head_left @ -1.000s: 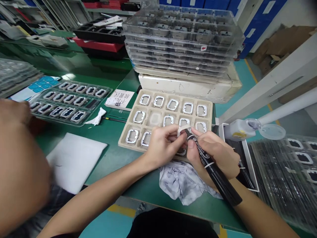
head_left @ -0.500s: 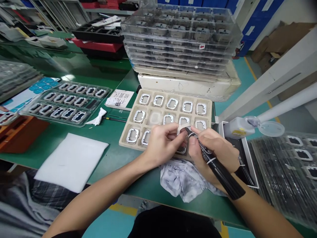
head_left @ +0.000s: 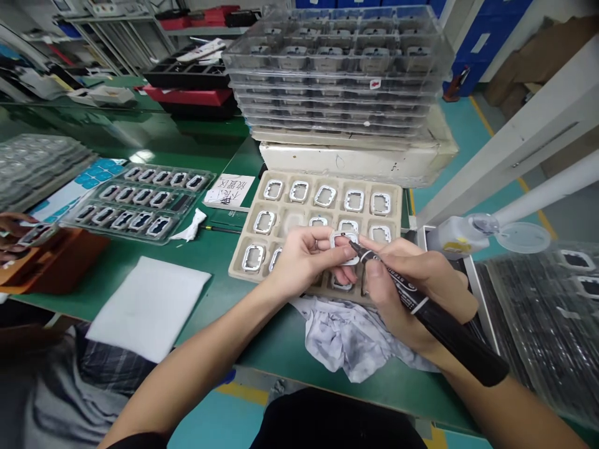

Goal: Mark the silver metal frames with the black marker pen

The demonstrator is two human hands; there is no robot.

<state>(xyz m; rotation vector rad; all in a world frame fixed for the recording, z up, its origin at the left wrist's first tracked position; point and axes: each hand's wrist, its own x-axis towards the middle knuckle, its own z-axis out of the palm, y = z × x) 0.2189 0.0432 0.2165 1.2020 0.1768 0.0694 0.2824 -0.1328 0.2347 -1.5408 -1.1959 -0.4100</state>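
Two hands work over a green tabletop (head_left: 210,249) w/ teal floor beyond. Left hand (head_left: 304,259) fingers pinch a small white rounded-square frame (head_left: 337,239) above a beige moulded tray (head_left: 327,224) of similar frames; right hand (head_left: 412,280) fingers clench a black marker pen (head_left: 421,305), tip at the frame. Nearby: crumpled grey cloth (head_left: 346,337), white foam sheet (head_left: 150,305), stack of clear plastic trays (head_left: 337,75) behind. Co-worker's hand (head_left: 14,234) at far left.

Factory assembly line workshop: long green workbench (head_left: 206,249), stacked clear plastic trays (head_left: 337,75) of identical small metal frames, beige compartment tray (head_left: 322,212) of same frames, black and red bins (head_left: 191,81), blue crates (head_left: 468,37), teal floor with yellow line.
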